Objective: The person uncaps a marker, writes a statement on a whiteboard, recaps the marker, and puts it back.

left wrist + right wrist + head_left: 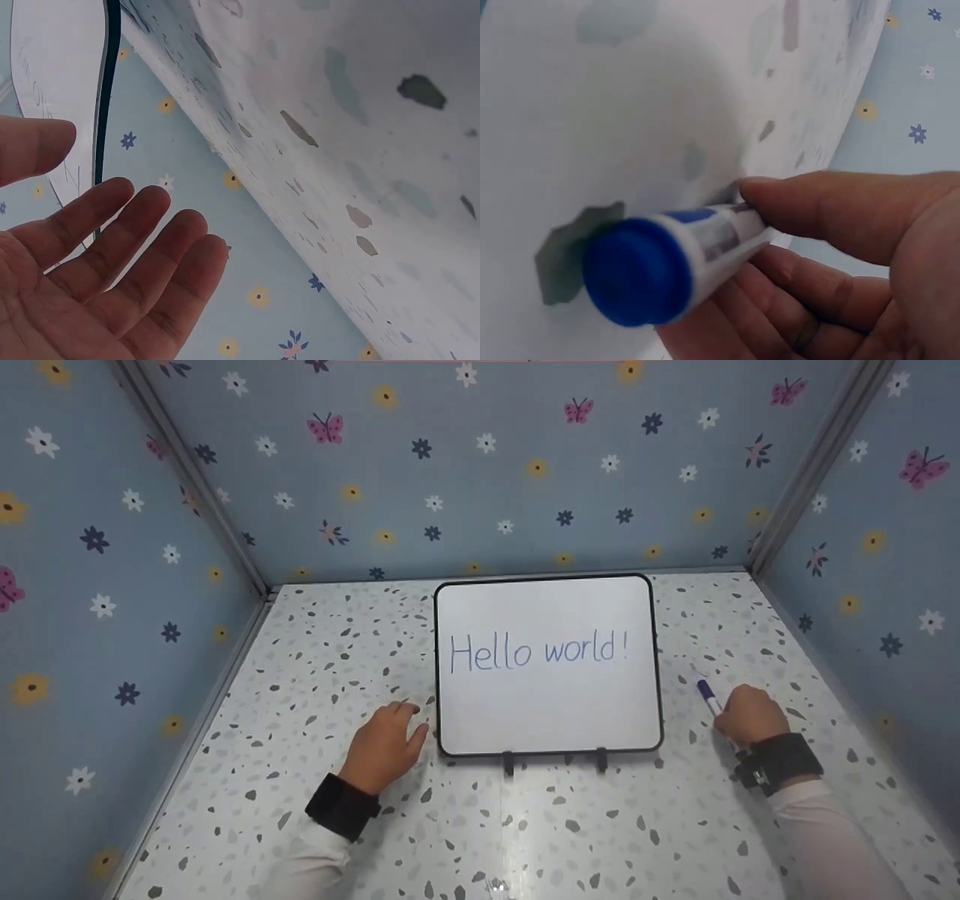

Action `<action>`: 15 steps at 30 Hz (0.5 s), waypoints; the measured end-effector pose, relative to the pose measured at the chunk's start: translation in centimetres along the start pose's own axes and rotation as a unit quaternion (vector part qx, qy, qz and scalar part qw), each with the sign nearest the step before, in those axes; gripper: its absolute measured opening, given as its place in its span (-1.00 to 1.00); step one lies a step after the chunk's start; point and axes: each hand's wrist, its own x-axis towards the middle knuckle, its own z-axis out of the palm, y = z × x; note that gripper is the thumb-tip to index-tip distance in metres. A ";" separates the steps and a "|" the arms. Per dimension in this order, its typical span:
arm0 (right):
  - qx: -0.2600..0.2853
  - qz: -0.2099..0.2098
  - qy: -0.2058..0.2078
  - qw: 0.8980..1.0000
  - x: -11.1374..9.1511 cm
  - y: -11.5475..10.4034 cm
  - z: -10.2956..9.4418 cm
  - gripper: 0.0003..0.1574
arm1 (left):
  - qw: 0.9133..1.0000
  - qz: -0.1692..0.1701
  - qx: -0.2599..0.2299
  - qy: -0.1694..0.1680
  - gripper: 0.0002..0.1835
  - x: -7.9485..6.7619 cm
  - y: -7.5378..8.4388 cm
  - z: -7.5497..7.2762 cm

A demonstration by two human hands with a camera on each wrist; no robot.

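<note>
A small whiteboard [551, 705] with a black frame stands on a stand, "Hello world!" handwritten across it in blue. To its right, my right hand [752, 716] pinches a marker [712, 702] between thumb and fingers, its blue-purple far end pointing away from me. The right wrist view shows the marker [724, 236] close up, its blue round end towards the camera. My left hand [382, 746] is just left of the board, holding nothing. Its fingers [150, 217] are spread and gently bent in the left wrist view, with the board's edge behind them.
Two dark stand feet [508, 763] jut out below the board. The speckled white tabletop [555, 840] is bounded by blue flowered panels [517, 495] at the back and both sides. Both wrists wear black bands.
</note>
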 end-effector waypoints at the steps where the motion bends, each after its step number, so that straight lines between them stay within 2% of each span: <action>1: -0.001 -0.003 0.001 1.000 0.0 0.0 0.0 -0.60 | 1.000 0.000 0.002 -0.001 -0.68 0.0 0.0 0.0; 6: -0.014 -0.014 -0.002 1.000 0.0 0.0 -0.1 -0.55 | 1.000 -0.005 0.004 -0.003 -0.67 -0.1 -0.3 0.0; 11: -0.017 -0.002 -0.008 1.000 -0.2 -0.6 -0.1 -0.55 | 1.000 -0.010 -0.001 -0.004 -0.67 -0.5 -0.6 -0.1; 15: -0.021 -0.004 0.013 1.000 -0.6 -1.2 -0.3 -0.51 | 1.000 -0.011 -0.001 0.001 -0.68 -0.7 -0.7 -0.2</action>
